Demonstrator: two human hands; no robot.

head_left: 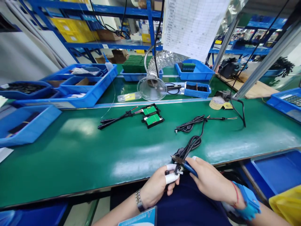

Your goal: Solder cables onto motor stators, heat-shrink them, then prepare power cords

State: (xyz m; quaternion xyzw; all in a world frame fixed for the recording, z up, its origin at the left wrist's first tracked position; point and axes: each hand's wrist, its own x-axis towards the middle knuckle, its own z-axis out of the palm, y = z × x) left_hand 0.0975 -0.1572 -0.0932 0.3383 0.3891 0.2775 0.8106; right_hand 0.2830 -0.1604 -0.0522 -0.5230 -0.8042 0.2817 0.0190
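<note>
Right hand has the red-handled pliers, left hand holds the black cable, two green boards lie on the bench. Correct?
No: the handles are blue, not red, as the head view shows. Rest stands: pliers in right hand, black cable in left hand, two green boards on the bench.

pliers [184,162]: bare metal head, smooth plastic-looking grips. cable [188,148]: plastic-looking sheath, soft sheen. worktop [82,157]: smooth, glossy. duct [169,59]: crinkled metallic foil. hood [146,89]: clear, glossy plastic. hanging sheet [192,28]: matt paper.
</note>
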